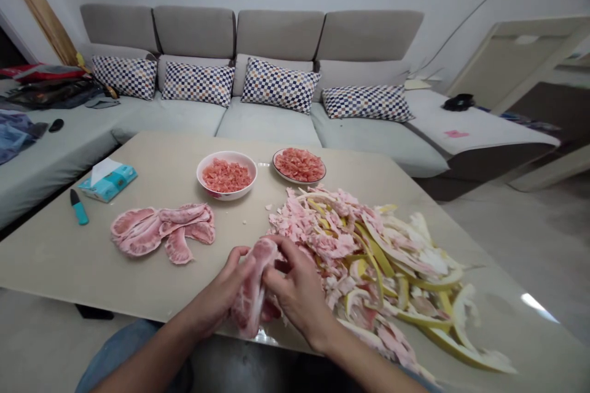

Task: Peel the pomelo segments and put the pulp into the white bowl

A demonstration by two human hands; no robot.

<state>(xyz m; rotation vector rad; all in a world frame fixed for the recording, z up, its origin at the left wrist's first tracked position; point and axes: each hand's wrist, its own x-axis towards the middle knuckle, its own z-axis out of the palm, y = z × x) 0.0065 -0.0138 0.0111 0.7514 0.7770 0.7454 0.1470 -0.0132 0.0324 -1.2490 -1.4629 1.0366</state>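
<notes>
Near the table's front edge, my left hand and my right hand are both closed on a pomelo segment with pale pink skin. The left fingers hold its left side; the right thumb and fingers press its upper right side. More unpeeled pomelo segments lie in a group on the left. Red pomelo pulp fills a white bowl and is heaped on a dark-rimmed plate. To the right of my hands spreads a large pile of yellow peel and pink membrane.
A teal-handled knife and a blue tissue pack lie at the left of the glossy table. Behind it stands a grey sofa with several checkered cushions. Bags and clothes sit at far left.
</notes>
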